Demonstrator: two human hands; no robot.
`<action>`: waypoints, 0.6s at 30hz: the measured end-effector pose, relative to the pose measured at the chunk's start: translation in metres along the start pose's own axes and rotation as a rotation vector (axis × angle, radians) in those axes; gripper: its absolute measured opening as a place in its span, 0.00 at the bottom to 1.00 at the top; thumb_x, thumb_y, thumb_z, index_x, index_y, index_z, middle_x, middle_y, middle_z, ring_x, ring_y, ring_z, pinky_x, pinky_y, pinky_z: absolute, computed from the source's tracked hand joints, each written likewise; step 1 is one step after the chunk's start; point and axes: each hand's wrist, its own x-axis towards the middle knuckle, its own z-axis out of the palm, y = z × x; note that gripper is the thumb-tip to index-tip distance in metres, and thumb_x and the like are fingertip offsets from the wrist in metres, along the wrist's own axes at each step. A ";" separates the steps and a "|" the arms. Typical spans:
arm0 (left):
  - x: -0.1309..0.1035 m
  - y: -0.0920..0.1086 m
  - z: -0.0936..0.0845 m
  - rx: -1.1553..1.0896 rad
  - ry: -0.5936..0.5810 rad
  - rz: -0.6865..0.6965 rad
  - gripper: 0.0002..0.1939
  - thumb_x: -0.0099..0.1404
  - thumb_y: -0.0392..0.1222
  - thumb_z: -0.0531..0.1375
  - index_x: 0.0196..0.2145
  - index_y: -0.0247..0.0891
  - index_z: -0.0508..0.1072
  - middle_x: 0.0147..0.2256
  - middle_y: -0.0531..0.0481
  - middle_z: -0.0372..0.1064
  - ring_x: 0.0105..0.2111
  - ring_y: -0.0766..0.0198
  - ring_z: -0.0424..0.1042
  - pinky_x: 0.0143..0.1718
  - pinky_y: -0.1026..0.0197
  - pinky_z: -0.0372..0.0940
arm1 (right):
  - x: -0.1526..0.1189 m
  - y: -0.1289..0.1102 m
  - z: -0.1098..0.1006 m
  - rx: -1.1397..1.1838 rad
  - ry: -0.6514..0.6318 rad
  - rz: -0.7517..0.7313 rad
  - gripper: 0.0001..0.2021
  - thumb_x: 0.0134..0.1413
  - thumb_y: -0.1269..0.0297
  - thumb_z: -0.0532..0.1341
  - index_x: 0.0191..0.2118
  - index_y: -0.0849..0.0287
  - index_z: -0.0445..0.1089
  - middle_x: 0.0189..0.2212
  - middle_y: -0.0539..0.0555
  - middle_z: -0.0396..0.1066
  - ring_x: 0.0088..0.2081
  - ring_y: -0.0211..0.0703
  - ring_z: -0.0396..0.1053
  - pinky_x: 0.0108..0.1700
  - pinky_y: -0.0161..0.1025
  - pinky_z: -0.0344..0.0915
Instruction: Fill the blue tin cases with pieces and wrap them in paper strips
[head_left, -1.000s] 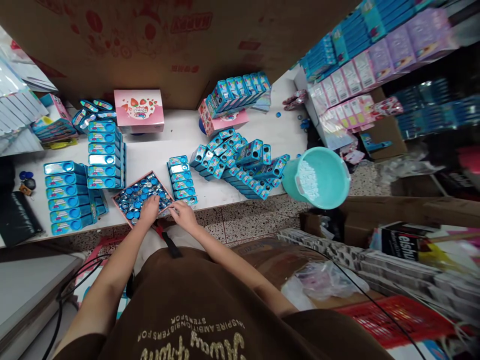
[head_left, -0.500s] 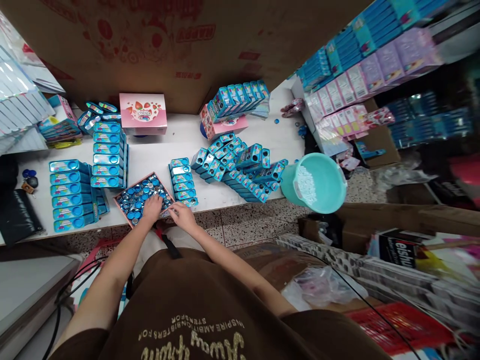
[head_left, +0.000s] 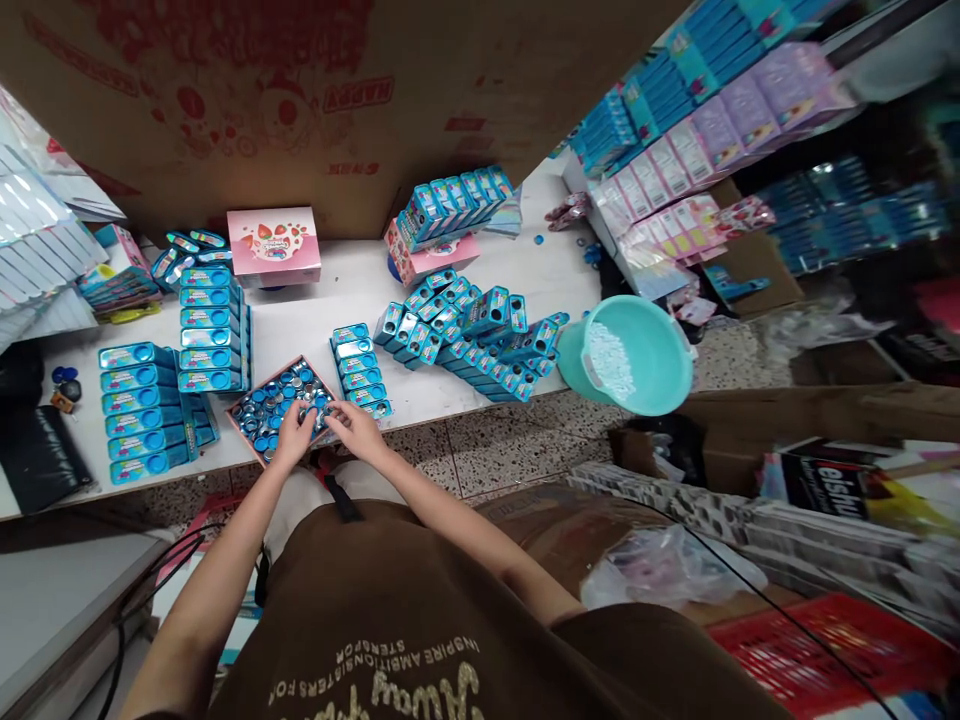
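A shallow pink-edged box [head_left: 241, 438] lies at the table's front edge, filled with small round blue and silver caps [head_left: 271, 408]. Over its right part, my left hand [head_left: 295, 432] pinches a small round cap between thumb and fingers. Close beside it, my right hand [head_left: 355, 430] is at the box's right corner with its fingertips closed together; what they hold is too small to make out. Just beyond the right hand stands a short row of blue tins [head_left: 361, 372] with round openings on top.
Stacked blue tins [head_left: 139, 410] stand on the left, and a larger cluster of tins [head_left: 472, 340] on the right. Pink boxes [head_left: 274, 245] sit near a tall carton [head_left: 247, 120] at the back. A turquoise bucket [head_left: 660, 360] with white bits stands beyond the table's right end.
My left hand has lifted slightly from among the caps and drawn back with a cap in its fingers. The right hand has moved a little left, nearer to it. The view has shifted slightly.
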 end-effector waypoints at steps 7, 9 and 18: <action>-0.020 0.039 0.009 -0.212 -0.251 -0.058 0.12 0.57 0.52 0.54 0.31 0.40 0.66 0.22 0.58 0.58 0.23 0.68 0.59 0.27 0.66 0.57 | -0.007 0.001 -0.022 0.487 -0.043 0.151 0.12 0.46 0.57 0.63 0.34 0.59 0.71 0.26 0.48 0.70 0.27 0.34 0.67 0.32 0.32 0.64; -0.022 0.048 0.015 -0.140 -0.321 0.009 0.10 0.57 0.49 0.55 0.30 0.40 0.66 0.22 0.57 0.59 0.24 0.68 0.59 0.28 0.66 0.57 | -0.015 0.009 -0.032 0.614 -0.076 0.229 0.13 0.41 0.56 0.66 0.31 0.60 0.69 0.24 0.46 0.69 0.24 0.32 0.65 0.30 0.32 0.63; -0.012 0.067 0.041 -0.076 -0.355 0.156 0.07 0.53 0.40 0.58 0.29 0.38 0.63 0.27 0.55 0.62 0.29 0.66 0.62 0.32 0.64 0.58 | -0.037 0.026 -0.056 0.724 0.067 0.385 0.16 0.36 0.53 0.68 0.28 0.58 0.68 0.20 0.45 0.66 0.22 0.33 0.63 0.28 0.33 0.62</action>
